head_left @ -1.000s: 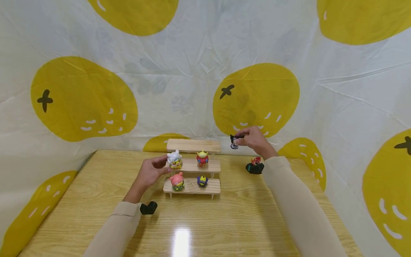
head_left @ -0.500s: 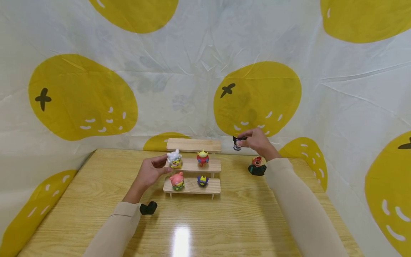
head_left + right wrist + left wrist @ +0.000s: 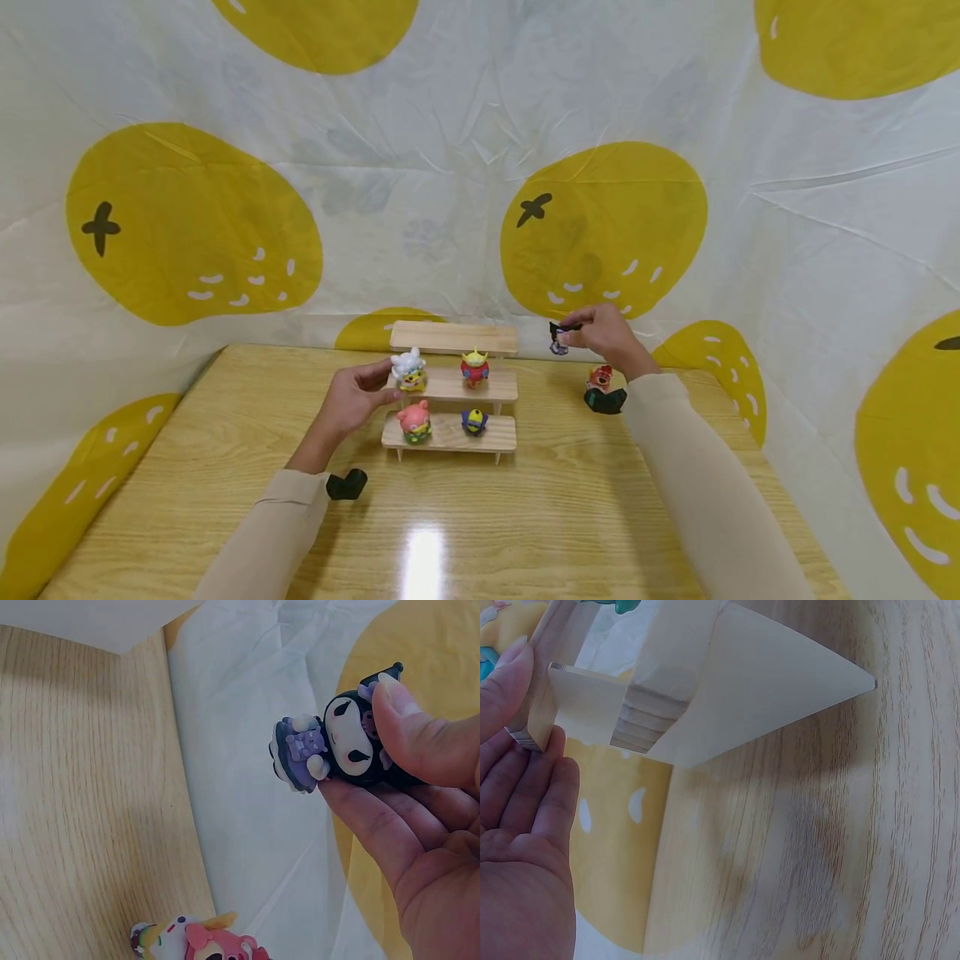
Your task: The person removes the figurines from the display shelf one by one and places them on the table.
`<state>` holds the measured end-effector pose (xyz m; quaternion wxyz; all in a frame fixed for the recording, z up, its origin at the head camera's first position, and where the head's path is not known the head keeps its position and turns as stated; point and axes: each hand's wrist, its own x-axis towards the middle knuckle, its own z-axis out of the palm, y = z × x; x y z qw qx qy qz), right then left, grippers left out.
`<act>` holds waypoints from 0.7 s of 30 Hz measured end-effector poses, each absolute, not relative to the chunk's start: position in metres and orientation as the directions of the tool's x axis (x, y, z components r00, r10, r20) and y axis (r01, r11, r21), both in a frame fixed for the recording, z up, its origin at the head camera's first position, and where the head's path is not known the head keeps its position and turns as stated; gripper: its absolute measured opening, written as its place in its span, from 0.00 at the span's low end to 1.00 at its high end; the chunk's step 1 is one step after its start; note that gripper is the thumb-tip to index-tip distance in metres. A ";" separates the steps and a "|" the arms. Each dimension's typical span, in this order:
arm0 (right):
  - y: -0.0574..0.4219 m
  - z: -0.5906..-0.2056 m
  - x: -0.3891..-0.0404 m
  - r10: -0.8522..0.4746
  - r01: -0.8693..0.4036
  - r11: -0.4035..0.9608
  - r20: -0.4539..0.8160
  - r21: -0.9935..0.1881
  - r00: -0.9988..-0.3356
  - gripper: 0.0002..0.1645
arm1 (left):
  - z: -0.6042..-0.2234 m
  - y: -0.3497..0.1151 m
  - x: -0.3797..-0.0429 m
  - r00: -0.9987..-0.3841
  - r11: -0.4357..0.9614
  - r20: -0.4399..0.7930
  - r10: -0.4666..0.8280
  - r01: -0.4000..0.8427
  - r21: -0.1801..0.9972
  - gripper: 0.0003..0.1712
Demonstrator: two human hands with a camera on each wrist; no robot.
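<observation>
A small figurine (image 3: pixel 349 739) wears a black hood with a pinkish emblem, a white face with dark eyes, and a purple skirt with pale frills; a little purple bear-like shape sits at its front. The right hand (image 3: pixel 602 331) pinches it by the hood between thumb and fingers, in the air to the right of the wooden stand (image 3: pixel 453 337), toward the far edge of the desk (image 3: pixel 562 508). The left hand (image 3: pixel 352 402) grips the left end of the stand's middle tier, thumb on top, fingers beneath, beside the white-hatted figure (image 3: pixel 408 372).

Compared with a second ago, the figurine is slightly farther right and lower in the head view, and more of the reddish figure (image 3: pixel 600 378) shows beside the right sleeve (image 3: pixel 712 467). The left hand's grip and the stand's four figures look unchanged.
</observation>
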<state>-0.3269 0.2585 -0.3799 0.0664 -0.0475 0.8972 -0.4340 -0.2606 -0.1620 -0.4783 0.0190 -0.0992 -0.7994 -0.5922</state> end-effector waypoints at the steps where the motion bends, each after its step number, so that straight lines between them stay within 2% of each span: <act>1: 0.259 -0.380 -0.326 -0.145 -0.030 0.618 -0.076 -0.786 -0.986 0.21 | -0.479 -0.162 -0.261 -0.979 0.280 0.151 0.136 0.184 0.942 0.33; 21: 0.264 -0.392 -0.327 -0.138 -0.033 0.613 -0.066 -0.790 -0.988 0.21 | -0.476 -0.162 -0.260 -0.978 0.270 0.156 0.137 0.189 0.944 0.33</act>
